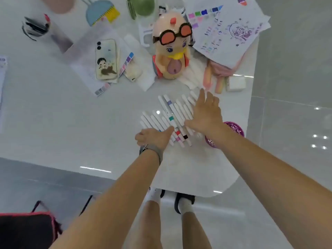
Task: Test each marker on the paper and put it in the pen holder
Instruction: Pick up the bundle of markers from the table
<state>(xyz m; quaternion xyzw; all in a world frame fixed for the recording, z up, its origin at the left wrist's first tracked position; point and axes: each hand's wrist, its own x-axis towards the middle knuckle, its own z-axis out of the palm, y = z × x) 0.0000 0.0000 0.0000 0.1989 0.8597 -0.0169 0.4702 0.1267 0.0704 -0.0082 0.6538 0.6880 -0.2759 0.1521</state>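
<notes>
Pressing flat, both hands open: left hand [154, 137] & right hand [206, 112] bracket white markers [161, 121] on table [71, 123]. Clear pen holder [43, 31] far left w/ dark pens.

Bare table [62, 123] left of markers [167, 115]: open passage. Duck toy [171, 47] blocks beyond; purple bowl [235, 128] crowds right side.

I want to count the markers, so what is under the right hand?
The right hand lies flat, fingers straight, on the right end of the row of white markers. How many markers it covers cannot be seen.
</notes>
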